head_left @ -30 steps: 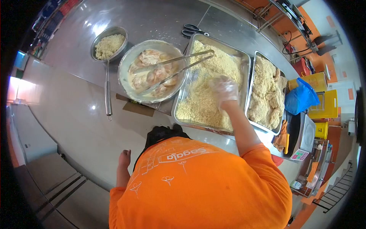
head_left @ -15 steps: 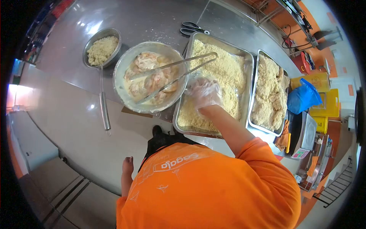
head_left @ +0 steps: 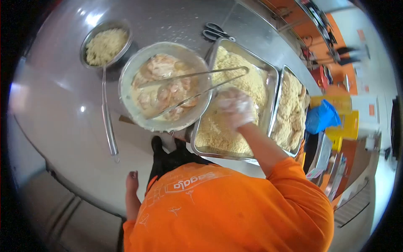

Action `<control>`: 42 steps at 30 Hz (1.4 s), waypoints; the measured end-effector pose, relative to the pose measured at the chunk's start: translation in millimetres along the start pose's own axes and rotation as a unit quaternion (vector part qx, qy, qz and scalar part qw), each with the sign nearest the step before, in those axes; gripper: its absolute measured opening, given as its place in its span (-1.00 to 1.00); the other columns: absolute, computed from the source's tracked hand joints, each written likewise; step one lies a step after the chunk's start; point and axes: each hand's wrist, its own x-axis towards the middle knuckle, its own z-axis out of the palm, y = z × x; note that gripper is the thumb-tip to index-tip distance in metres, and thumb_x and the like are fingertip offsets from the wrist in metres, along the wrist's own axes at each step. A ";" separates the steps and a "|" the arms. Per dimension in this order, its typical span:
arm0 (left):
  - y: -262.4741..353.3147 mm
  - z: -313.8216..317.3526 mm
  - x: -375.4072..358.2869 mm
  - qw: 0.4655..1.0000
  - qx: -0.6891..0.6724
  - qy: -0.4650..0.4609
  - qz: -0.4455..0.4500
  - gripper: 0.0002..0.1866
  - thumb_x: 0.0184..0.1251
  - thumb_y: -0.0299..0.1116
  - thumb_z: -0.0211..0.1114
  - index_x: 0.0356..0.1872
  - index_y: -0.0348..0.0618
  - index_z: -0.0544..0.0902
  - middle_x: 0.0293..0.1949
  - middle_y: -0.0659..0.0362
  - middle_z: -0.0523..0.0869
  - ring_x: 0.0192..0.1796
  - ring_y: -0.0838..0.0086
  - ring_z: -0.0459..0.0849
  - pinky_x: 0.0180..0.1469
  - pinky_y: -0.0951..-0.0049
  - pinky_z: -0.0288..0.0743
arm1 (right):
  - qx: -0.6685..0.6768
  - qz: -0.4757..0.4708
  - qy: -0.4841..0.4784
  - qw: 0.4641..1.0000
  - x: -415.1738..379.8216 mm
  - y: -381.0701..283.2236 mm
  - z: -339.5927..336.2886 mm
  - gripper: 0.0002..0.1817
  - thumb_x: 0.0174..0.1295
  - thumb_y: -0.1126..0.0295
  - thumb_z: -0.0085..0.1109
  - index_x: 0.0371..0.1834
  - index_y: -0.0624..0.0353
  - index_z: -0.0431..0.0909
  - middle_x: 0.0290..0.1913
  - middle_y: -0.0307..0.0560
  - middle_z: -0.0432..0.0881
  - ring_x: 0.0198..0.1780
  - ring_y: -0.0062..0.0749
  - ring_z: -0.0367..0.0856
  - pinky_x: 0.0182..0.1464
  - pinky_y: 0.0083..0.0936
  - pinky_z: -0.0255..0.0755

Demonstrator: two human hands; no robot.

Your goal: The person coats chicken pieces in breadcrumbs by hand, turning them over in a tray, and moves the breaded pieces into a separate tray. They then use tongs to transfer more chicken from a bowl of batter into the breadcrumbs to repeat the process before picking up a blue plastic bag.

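Observation:
My right hand [head_left: 236, 107], in a clear plastic glove, is over the breading crumbs [head_left: 220, 136] in a large steel tray [head_left: 273, 90]. It is smeared by motion, so its fingers and anything in them cannot be made out. Left of it stands a round bowl [head_left: 126, 98] of raw chicken pieces [head_left: 161, 67] in pale batter. Metal tongs [head_left: 228, 69] lie across the bowl, their bent end reaching over the tray. My left hand [head_left: 132, 180] hangs bare beside my body, away from the table, its fingers mostly hidden.
A second tray [head_left: 275, 109] holds breaded pieces [head_left: 289, 105] at the right. A long-handled strainer [head_left: 110, 130] with crumbs sits at the left. Black scissors [head_left: 216, 32] lie behind the tray. A blue bag [head_left: 323, 117] and yellow containers [head_left: 347, 126] stand at far right.
My right hand has shifted slightly right and down within the crumb tray and is now blurred. The camera view has tilted a little. My left hand still hangs at my side.

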 end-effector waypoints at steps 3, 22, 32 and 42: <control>-14.6 -3.5 4.4 0.998 -0.043 -0.002 -0.054 -0.62 0.24 -0.15 -0.02 -0.25 -0.34 0.50 -0.27 -0.12 0.57 -0.16 0.05 0.51 -0.11 0.26 0.35 | 0.148 -0.048 0.082 0.984 -6.7 42.4 25.0 -0.61 0.07 0.19 -0.15 -0.05 0.09 0.40 0.08 -0.04 0.34 0.09 -0.20 0.29 0.09 -0.19 0.12; 36.9 35.3 3.1 0.994 -0.076 -0.029 -0.066 -0.61 0.26 -0.15 -0.04 -0.19 -0.34 0.47 -0.21 -0.09 0.56 -0.10 0.13 0.51 -0.06 0.31 0.34 | 0.288 -0.023 0.016 0.957 1.1 50.0 38.0 -0.54 -0.12 0.11 0.07 -0.09 -0.02 0.39 0.08 -0.10 0.30 0.05 -0.17 0.28 0.08 -0.18 0.09; -23.7 27.3 -27.8 0.981 -0.128 0.048 -0.137 -0.59 0.26 -0.15 -0.05 -0.18 -0.37 0.46 -0.18 -0.11 0.55 -0.08 0.11 0.50 -0.04 0.29 0.33 | 0.224 -0.091 -0.038 0.970 -3.1 19.4 24.4 -0.54 0.06 0.10 -0.10 0.01 0.07 0.33 0.22 -0.12 0.19 0.21 -0.15 0.13 0.17 -0.16 0.01; -74.2 80.1 -45.3 0.963 -0.173 0.012 -0.206 -0.55 0.26 -0.10 -0.05 -0.12 -0.37 0.41 -0.17 -0.10 0.54 -0.10 0.17 0.51 -0.05 0.33 0.34 | -0.108 -0.115 -0.098 0.983 17.9 -14.5 19.1 -0.18 0.04 -0.25 -0.37 0.30 0.02 -0.09 0.35 -0.04 -0.14 0.37 -0.24 -0.29 0.30 -0.09 -0.46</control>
